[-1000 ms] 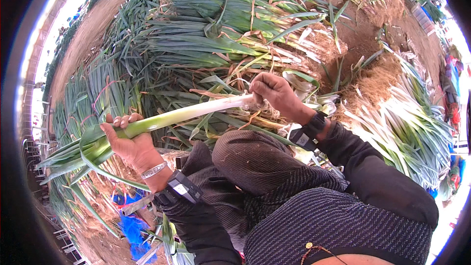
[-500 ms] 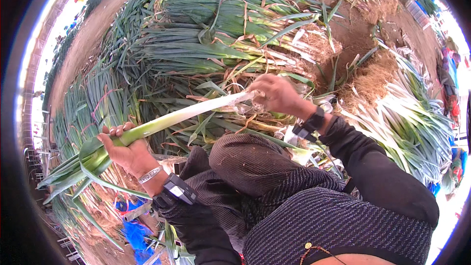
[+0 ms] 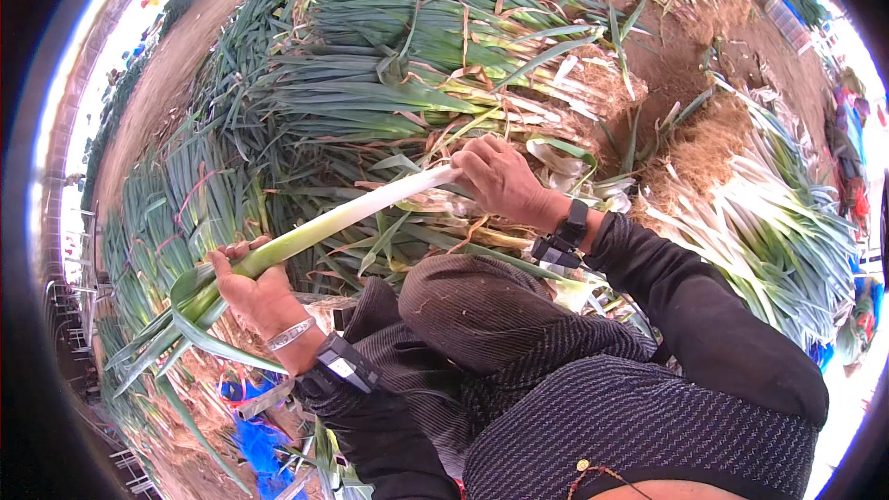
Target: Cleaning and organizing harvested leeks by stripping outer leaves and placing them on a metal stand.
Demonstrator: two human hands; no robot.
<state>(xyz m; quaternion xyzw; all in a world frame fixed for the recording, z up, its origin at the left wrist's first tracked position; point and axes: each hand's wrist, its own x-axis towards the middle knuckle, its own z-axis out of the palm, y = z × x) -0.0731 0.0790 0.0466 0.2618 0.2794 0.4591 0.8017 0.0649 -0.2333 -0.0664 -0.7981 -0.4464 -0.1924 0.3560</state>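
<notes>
L hand (image 3: 259, 302) round leek (image 3: 356, 211), leafy end, R hand (image 3: 506, 183) at white end

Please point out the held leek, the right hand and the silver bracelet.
Leek (image 3: 317, 231), head view: middle of its shank.
Right hand (image 3: 505, 185), head view: back of the hand.
Silver bracelet (image 3: 292, 332), head view: the band's outer face.

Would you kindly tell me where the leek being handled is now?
In the head view, left of centre, the leek slants between the left hand, around its green part, and the right hand, at its white end.
</notes>
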